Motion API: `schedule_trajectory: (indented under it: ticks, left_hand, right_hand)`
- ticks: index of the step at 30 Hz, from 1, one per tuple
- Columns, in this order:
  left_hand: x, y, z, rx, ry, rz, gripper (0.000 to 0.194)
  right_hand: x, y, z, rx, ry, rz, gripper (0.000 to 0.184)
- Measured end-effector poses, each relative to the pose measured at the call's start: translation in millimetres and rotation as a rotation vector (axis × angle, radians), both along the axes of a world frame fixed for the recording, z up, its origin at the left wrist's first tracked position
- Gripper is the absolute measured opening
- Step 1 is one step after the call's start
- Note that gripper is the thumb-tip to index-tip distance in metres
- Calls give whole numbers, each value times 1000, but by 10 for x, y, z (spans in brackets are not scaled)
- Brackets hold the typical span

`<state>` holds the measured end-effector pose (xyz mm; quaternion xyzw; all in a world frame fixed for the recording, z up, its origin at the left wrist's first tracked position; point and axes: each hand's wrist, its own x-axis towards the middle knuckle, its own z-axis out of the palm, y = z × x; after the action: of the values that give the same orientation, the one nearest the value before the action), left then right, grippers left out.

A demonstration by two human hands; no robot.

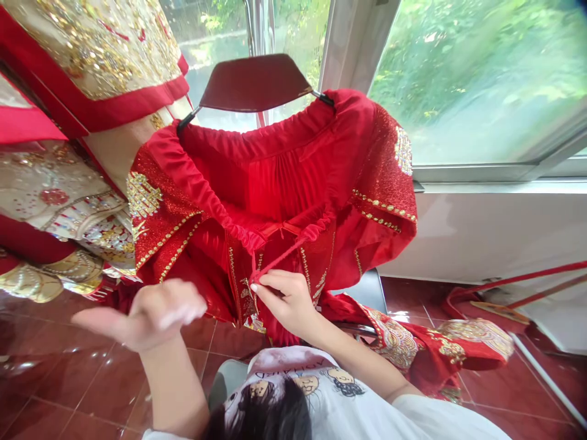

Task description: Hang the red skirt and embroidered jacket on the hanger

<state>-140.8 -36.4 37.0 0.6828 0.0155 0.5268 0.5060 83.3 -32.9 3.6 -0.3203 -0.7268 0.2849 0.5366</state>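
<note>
A red skirt with a gathered waistband hangs from a hanger with a dark red middle piece and black clips. Gold beading and sequin emblems trim its panels. At the waistband's front, a red drawstring runs down from both sides and meets at my fingertips. My right hand pinches the cord where its two ends come together, perhaps at a knot that the fingers partly hide. My left hand is raised to the left, apart from the skirt, thumb stretched out and fingers blurred, with nothing visible in it.
Beaded cream and red garments hang close on the left. Behind the hanger are windows above a white wall. An embroidered red cloth lies across a chair at right. Red tiles cover the floor.
</note>
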Motion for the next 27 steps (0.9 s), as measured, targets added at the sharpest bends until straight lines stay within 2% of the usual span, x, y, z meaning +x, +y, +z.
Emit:
schedule_trajectory:
  ticks: [2,3,5,7,10,12,15,18,20,22,25,27]
  left_hand:
    - [235,-20,10,-182,319,493,53]
    - [393,-28,15,-225,450,633,50]
    - [699,-22,33,-254,635,704,41]
    - [904,10,74,-254,728,706,34]
    - [970,81,174,-208,844,664,43]
    - [924,133,245,-165,890,548,50]
    - [856,217,325,-121,847,327,57]
    - [820,307,394,-92,801,149,60]
    - [775,360,465,-44,821,123,58]
    - [680,399,569,-9,792,125,54]
    - [438,434,772,-46,452,165,47]
    - [247,451,912,-88,183,273,49]
  right_hand:
    - [-12,-4,12,71,-78,-21,28]
    - [-13,0,21,100,-110,-38,26]
    - [8,19,59,129,-151,-37,23]
    - [74,42,135,112,-161,23,20]
    - [239,50,304,69,-162,152,22]
    - [352,39,413,46,-164,243,22]
    - [458,33,515,-9,-170,339,20]
    - [491,61,559,-23,-187,380,33]
    - [530,88,591,-2,-208,340,36]
    - [631,120,634,14,-223,220,33]
    - [919,196,696,-20,-168,13,27]
    - [1145,271,728,-86,-78,-85,23]
